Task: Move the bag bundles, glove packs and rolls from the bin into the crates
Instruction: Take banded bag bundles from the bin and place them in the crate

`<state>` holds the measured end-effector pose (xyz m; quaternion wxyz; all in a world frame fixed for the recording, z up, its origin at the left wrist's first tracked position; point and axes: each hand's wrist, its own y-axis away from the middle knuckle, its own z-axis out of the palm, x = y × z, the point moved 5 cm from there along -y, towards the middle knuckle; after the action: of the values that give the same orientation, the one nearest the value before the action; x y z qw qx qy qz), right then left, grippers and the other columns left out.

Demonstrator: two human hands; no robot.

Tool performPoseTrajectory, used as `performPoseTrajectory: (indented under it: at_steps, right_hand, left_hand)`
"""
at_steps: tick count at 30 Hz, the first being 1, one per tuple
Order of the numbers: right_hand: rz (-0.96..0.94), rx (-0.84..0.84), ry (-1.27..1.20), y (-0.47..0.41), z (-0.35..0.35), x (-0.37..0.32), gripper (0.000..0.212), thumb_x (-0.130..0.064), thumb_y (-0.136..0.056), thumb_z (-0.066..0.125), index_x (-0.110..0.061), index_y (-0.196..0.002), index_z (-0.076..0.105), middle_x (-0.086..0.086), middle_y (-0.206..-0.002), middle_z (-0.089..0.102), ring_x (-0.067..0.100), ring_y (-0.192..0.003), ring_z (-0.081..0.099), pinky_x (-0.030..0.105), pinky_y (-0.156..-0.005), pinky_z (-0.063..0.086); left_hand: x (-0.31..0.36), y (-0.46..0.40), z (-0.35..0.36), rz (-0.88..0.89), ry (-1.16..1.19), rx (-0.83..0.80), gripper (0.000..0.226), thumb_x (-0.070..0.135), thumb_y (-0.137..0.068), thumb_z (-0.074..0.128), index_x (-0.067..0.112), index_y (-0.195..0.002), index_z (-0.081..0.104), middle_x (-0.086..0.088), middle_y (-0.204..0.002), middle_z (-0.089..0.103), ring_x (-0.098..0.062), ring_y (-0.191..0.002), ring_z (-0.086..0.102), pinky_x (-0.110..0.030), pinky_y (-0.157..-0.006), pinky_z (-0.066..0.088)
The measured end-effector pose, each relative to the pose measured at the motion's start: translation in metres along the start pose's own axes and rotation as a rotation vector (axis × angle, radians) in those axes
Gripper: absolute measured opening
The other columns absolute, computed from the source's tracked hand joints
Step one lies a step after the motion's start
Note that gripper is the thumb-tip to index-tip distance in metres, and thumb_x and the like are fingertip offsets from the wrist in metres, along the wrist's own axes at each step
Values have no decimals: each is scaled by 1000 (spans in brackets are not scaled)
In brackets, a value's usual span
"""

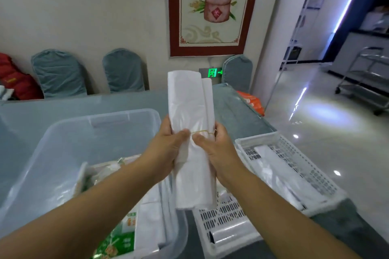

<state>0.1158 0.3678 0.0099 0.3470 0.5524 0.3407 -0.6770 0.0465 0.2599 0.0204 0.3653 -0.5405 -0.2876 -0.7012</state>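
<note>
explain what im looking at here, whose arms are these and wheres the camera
There is no machine here. The single picture comes from a wide-angle camera worn on a person's head, looking forward and down, so the two bare arms are that person's own. The left hand and right hand both grip a white bag bundle tied with a rubber band, held upright in the air. Below on the left is a clear plastic bin holding more white bundles and green printed packs. On the right are two white perforated crates, with a clear shiny roll in the nearer one.
</note>
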Motion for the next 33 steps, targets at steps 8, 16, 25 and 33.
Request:
performPoseTrajectory:
  at_steps: [8,16,25,33]
  right_hand:
    - [53,168,-2,1,-197,-23,45,-7,-73,75,-13,-111,51,6,-101,68,15,-78,71,25,-61,57]
    - [148,389,185,3,-375,1,42,-11,-74,74,-24,-108,52,-4,-101,64,8,-78,67,20,-56,54]
    - [258,593,367,-11,-499,33,44,-12,-75,73,-26,-106,45,-10,-98,58,5,-82,59,18,-57,42]
    - [379,631,542,-41,-538,49,54,-21,-75,75,-33,-113,38,-14,-99,52,5,-86,55,21,-58,43]
  left_hand:
    - [-56,-33,189,-86,-11,-149,36,-2,-88,53,17,-118,49,-9,-109,65,-22,-93,67,-33,-72,56]
    - [-169,-70,279,-273,-263,-193,60,7,-84,60,13,-137,33,-10,-118,57,-22,-96,63,-31,-78,51]
    - [-265,-122,319,-191,-1003,-479,63,23,-86,59,19,-142,29,-5,-141,43,-16,-103,56,-24,-77,49]
    - [-327,-157,378,227,-1541,-1060,68,16,-82,59,17,-143,28,-6,-149,34,-24,-136,30,-37,-112,24]
